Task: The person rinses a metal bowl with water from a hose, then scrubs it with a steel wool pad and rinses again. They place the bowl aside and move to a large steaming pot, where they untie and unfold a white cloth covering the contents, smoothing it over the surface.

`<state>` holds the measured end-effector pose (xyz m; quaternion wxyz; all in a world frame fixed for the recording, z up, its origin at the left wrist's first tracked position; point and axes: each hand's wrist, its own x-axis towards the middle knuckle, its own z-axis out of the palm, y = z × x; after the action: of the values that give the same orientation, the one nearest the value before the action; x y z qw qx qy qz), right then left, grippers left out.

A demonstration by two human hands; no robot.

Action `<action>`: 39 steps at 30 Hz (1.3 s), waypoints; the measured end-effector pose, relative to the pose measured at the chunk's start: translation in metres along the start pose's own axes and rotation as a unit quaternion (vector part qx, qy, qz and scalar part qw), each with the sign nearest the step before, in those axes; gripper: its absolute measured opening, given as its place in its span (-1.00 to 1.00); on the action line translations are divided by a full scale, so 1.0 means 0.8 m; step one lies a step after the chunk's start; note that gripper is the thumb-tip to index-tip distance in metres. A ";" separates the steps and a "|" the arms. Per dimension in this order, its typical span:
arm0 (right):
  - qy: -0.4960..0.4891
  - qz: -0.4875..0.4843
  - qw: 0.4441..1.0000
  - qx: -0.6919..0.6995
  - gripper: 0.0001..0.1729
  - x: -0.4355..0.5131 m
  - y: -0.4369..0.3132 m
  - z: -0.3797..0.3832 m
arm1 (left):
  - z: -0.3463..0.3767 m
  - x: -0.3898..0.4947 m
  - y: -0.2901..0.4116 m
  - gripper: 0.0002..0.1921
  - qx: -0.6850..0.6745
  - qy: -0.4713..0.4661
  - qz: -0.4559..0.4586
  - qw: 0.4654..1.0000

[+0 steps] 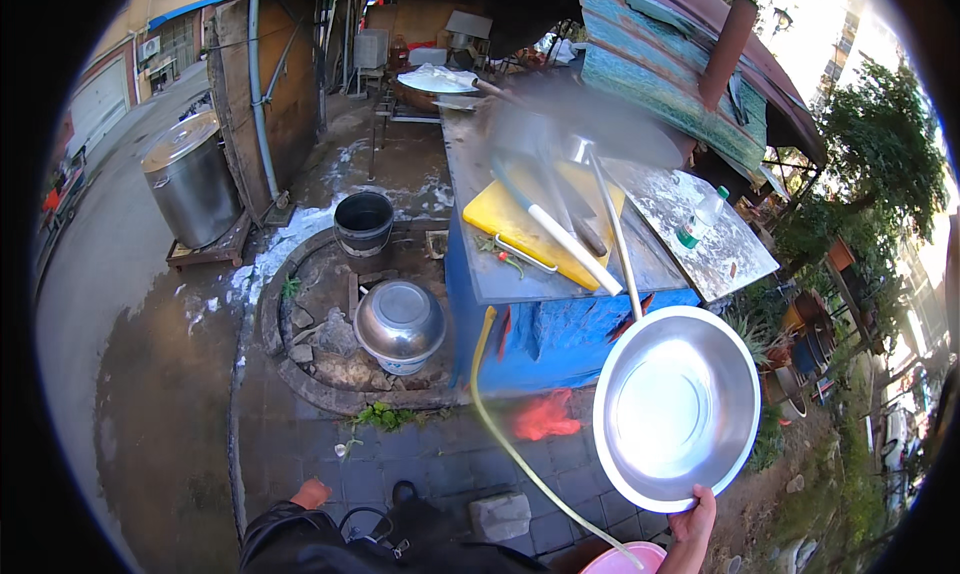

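Note:
My right hand (pixel 694 518) grips the lower rim of a shiny metal basin (pixel 675 409), thumb over the edge. The basin is tilted so that its inside faces me, and bright glare covers its bottom. Below it a pink plastic basin (pixel 626 557) shows partly, with the end of a yellowish hose (pixel 499 427) at it. My left hand (pixel 311 493) hangs low beside my dark jacket, above the paving. Its fingers look curled and their inner side is hidden; I see nothing in it.
A counter (pixel 660 280) bears a yellow cutting board (pixel 499 217), long-handled tools and a plastic bottle (pixel 701 217). An upturned metal bowl (pixel 400 319) and black bucket (pixel 364 221) stand within a curb. A concrete block (pixel 500 517) lies near me. A large pot (pixel 191 180) stands left.

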<state>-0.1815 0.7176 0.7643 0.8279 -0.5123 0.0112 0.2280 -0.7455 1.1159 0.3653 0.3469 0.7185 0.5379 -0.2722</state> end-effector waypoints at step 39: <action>0.095 -0.492 0.416 -0.759 -0.27 0.541 0.075 0.658 | -0.225 -0.081 0.036 -0.83 -0.606 0.151 -0.105 0.774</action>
<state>0.0694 1.3477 0.8547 0.0669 -0.8687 -0.3413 -0.3528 -0.7324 1.2151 0.5307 0.5941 0.3305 0.7090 0.1873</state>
